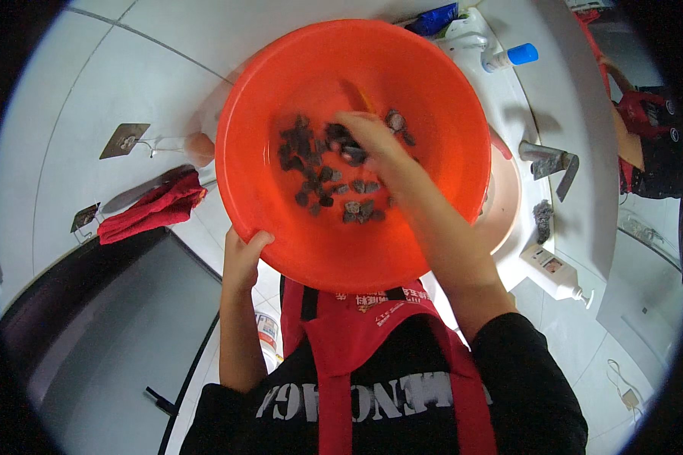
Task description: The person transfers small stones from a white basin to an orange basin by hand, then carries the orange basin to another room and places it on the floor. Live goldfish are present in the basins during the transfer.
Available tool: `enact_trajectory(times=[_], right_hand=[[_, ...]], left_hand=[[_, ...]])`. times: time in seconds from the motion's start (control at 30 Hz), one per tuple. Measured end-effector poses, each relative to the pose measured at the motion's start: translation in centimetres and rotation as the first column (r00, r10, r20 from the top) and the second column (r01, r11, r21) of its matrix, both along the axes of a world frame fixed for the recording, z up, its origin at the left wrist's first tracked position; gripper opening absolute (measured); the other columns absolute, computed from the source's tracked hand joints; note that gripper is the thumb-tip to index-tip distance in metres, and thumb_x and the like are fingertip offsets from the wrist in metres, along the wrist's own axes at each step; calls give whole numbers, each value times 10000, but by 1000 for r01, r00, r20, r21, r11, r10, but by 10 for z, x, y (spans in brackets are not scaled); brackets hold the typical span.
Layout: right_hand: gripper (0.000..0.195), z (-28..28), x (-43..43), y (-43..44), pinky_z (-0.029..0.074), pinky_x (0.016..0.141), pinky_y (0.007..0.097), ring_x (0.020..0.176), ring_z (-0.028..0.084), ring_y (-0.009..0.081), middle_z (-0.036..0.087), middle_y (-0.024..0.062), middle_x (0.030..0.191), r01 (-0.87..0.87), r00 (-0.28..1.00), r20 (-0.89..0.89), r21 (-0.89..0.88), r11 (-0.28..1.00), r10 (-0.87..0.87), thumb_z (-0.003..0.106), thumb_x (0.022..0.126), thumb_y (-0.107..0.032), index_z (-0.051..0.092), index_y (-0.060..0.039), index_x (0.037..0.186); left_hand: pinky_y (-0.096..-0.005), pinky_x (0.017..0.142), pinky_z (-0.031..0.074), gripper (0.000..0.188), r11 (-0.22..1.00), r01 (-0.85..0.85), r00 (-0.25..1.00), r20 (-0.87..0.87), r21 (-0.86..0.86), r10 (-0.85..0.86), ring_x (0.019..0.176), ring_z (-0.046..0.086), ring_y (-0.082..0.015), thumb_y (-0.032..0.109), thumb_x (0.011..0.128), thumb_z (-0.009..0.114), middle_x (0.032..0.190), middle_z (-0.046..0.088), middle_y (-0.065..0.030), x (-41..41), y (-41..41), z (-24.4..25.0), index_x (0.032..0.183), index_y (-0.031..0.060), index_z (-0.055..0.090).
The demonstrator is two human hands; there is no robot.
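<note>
A large red plastic basin [353, 259] fills the middle of the view, tilted towards me. My left hand [245, 256] grips its near left rim, thumb over the edge. Inside lie many small dark stones [301, 145], some lighter grey, in what looks like shallow water. My right hand [370, 136] reaches in over the basin's middle, blurred. Its curled fingers cup several dark stones [344, 142], and the fingertips are partly hidden by them. More loose stones [364, 210] lie on the basin floor below and to the right of this hand.
Behind the basin on the right is a washbasin [503, 210] with a metal tap [549, 162]. A white pump bottle [555, 273] and a blue-capped bottle [509, 57] stand along the counter. A red towel [153, 210] hangs on the left wall above a grey door [131, 324].
</note>
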State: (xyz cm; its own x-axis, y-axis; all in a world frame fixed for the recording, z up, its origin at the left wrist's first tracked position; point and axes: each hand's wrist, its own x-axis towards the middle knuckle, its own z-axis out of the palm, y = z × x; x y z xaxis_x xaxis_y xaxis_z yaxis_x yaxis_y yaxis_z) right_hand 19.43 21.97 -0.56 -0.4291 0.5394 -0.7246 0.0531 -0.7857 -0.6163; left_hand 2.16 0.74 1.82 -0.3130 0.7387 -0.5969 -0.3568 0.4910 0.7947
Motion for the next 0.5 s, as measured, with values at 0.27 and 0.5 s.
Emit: enact_trajectory(times=[0.27, 0.5], right_hand=[[346, -64, -47, 27, 493, 653, 384, 695, 620, 298, 655, 170, 815, -338, 823, 565, 573, 747, -60, 638, 712, -260, 648, 32, 897], [305, -75, -52, 32, 516, 659, 449, 760, 619, 350, 606, 182, 841, -650, 637, 700, 713, 263, -324, 656, 718, -297, 629, -30, 864]], left_hand=[[-325, 864, 457, 500, 1000, -4, 1000, 10, -20, 4, 967, 591, -221, 34, 675, 576, 1082, 599, -125, 1, 0, 0, 1157, -65, 487], [-329, 848, 480, 486, 999, 14, 1000, -3, -32, -14, 957, 607, -229, 2, 681, 552, 1087, 599, -136, 0, 0, -1, 1157, -69, 483]])
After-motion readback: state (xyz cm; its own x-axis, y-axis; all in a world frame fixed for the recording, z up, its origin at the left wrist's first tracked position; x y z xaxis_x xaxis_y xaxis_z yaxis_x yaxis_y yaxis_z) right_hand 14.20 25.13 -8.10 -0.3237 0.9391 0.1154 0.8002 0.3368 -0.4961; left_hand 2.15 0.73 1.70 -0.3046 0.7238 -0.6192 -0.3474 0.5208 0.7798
